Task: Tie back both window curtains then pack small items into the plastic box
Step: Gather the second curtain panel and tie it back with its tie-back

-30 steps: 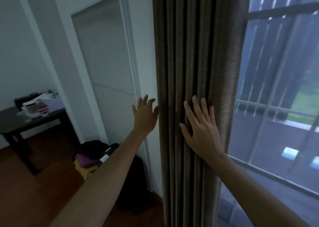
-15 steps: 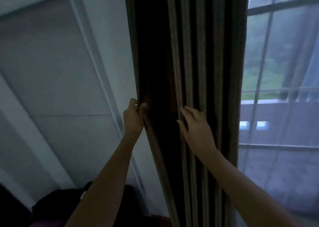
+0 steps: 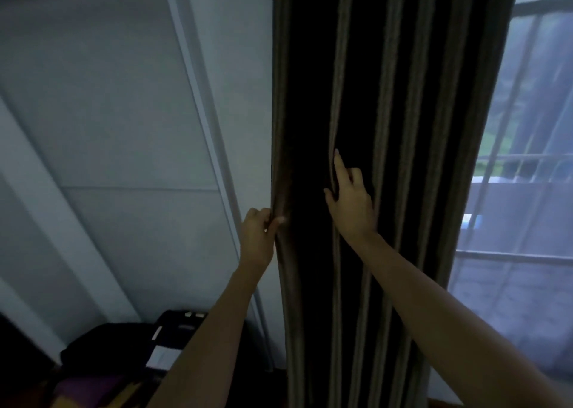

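Observation:
A dark brown pleated curtain (image 3: 403,128) hangs gathered in the middle of the view, between a white wall and the window. My left hand (image 3: 259,237) pinches the curtain's left edge between thumb and fingers at about waist height of the frame. My right hand (image 3: 350,202) rests on the front folds, index finger stretched up along a pleat and the other fingers tucked into a fold. No tie-back and no plastic box are in view.
A white sliding door (image 3: 108,128) fills the left side. Dark bags and a purple item (image 3: 130,361) lie on the floor at the lower left. The window (image 3: 527,190) with bars and a sheer layer is on the right.
The view has moved closer to the curtain and tilted up. My left hand went from open beside the curtain to pinching its left edge. My right hand slid from flat on the folds to poking between them.

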`<state>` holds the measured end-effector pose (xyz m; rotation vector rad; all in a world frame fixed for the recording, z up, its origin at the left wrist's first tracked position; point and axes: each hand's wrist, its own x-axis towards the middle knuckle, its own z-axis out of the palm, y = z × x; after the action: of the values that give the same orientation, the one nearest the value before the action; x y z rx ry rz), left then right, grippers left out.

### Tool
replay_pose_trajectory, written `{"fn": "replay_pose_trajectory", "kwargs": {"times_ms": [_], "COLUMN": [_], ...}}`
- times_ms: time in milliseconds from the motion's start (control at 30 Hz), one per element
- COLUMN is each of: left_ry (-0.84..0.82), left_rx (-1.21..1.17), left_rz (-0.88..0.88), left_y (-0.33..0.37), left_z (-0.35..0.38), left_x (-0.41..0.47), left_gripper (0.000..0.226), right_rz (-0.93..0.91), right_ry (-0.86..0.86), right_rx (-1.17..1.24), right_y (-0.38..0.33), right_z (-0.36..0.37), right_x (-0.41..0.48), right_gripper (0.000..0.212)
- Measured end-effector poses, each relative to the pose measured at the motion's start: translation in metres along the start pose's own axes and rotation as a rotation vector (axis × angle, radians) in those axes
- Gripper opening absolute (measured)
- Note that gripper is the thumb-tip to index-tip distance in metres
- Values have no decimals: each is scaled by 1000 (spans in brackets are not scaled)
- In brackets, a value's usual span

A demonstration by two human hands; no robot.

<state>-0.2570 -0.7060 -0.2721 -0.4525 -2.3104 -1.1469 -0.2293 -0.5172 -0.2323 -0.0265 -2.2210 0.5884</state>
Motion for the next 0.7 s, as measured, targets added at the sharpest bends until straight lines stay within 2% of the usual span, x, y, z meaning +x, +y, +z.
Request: {"fn": "replay_pose_trajectory", "kwargs": {"times_ms": [167, 300, 400, 567, 700], "left_ry": [16, -3, -59, -140, -145], "left_rx": [-73, -46, -142, -496, -596], "left_rz": [6, -36, -105, -301, -336], "left_y": [-6, -15, -16, -1, 14], "left_z": [-5, 1, 11, 28, 35], "left_x": [1, -13, -16, -18, -26], "left_gripper": [20, 29, 35, 9, 20], "right_rz": [3, 10, -32, -152, -214], "right_ry": [-153, -300, -315, -346, -362], "right_rx": [79, 41, 20, -47, -37], "right_y": [20, 37, 46, 52, 58], "right_z": [31, 47, 50, 52, 57], "right_x": [-26, -66, -88, -119, -134], "right_gripper": [94, 93, 94, 102, 91]}}
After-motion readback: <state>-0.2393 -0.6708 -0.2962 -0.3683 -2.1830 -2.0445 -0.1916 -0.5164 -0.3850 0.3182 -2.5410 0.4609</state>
